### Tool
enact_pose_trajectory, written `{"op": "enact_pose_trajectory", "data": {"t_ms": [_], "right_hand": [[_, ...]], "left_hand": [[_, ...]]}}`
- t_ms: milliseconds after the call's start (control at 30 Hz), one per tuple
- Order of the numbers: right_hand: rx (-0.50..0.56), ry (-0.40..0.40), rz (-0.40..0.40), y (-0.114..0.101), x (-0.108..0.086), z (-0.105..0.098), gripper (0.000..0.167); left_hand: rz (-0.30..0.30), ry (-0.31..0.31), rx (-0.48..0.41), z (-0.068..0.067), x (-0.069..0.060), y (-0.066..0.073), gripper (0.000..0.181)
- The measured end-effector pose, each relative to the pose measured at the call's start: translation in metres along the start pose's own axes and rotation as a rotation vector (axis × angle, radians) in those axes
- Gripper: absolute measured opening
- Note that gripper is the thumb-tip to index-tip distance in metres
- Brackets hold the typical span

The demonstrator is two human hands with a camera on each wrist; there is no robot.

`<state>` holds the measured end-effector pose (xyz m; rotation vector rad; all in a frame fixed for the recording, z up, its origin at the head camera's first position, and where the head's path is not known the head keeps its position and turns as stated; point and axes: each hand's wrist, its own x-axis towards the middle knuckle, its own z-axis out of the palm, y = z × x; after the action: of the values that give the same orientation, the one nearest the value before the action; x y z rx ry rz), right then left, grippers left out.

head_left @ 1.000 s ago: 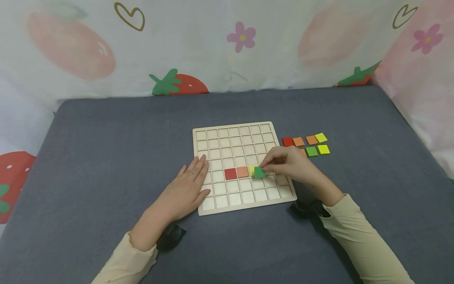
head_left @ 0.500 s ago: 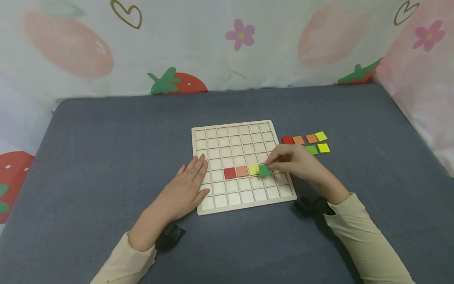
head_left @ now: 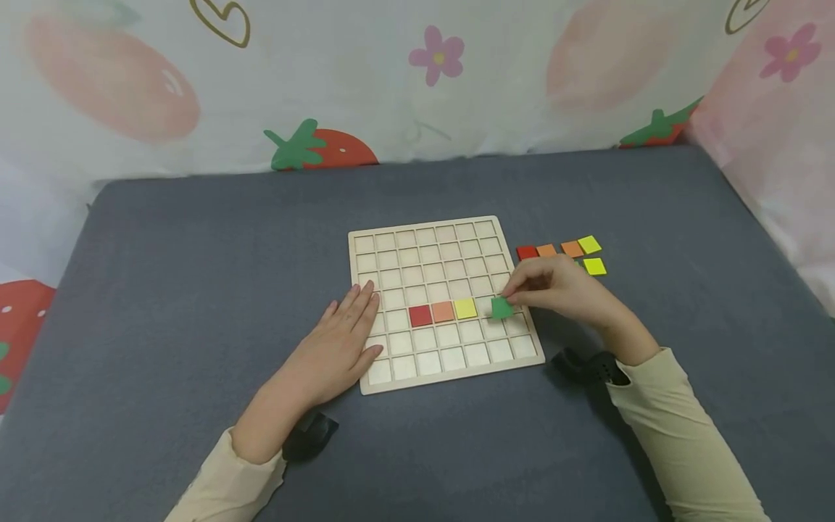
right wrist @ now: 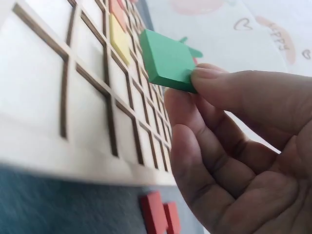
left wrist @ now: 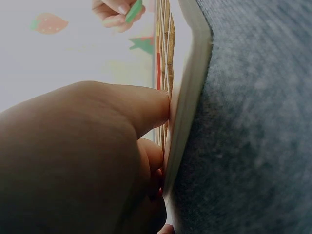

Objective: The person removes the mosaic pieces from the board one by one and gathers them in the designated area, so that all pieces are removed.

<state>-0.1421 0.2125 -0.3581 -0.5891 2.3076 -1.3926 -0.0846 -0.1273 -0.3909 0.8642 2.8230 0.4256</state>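
Note:
A pale wooden grid board (head_left: 429, 362) lies on the cloth, with red (head_left: 420, 315), orange (head_left: 442, 312) and yellow (head_left: 465, 309) square tiles side by side in one row. Fingers straight, my left hand (head_left: 333, 355) rests on the board's left edge; in the left wrist view its thumb (left wrist: 151, 108) touches the rim. My right hand (head_left: 567, 293) pinches a green square tile (head_left: 501, 309) between thumb and fingers, above the board's right part. The right wrist view shows this tile (right wrist: 168, 61) tilted and apart from the grid.
Right of the board lie loose tiles: red (head_left: 527, 252), orange (head_left: 546, 250), a second orange (head_left: 571, 249), yellow (head_left: 590, 244) and another yellow (head_left: 594, 267). My right hand partly hides others there. Grey cloth (head_left: 222, 254) covers the table; a printed curtain (head_left: 496, 87) hangs behind it.
My right hand has carried the green tile rightward, away from the yellow tile, uncovering the cell beside it. The left hand stays in place on the board. The head view has shifted slightly.

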Motion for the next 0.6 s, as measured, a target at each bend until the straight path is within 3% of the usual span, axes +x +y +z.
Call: {"op": "enact_pose_trajectory", "data": {"t_ms": [433, 600], "right_hand": [[-0.063, 0.01, 0.038, 0.012, -0.009, -0.025, 0.007], [-0.032, 0.028, 0.042, 0.019, -0.012, -0.032, 0.009]], "left_hand": [[0.003, 0.006, 0.001, -0.001, -0.001, 0.0, 0.065], [0.005, 0.007, 0.002, 0.0, -0.001, 0.0, 0.065]]}}
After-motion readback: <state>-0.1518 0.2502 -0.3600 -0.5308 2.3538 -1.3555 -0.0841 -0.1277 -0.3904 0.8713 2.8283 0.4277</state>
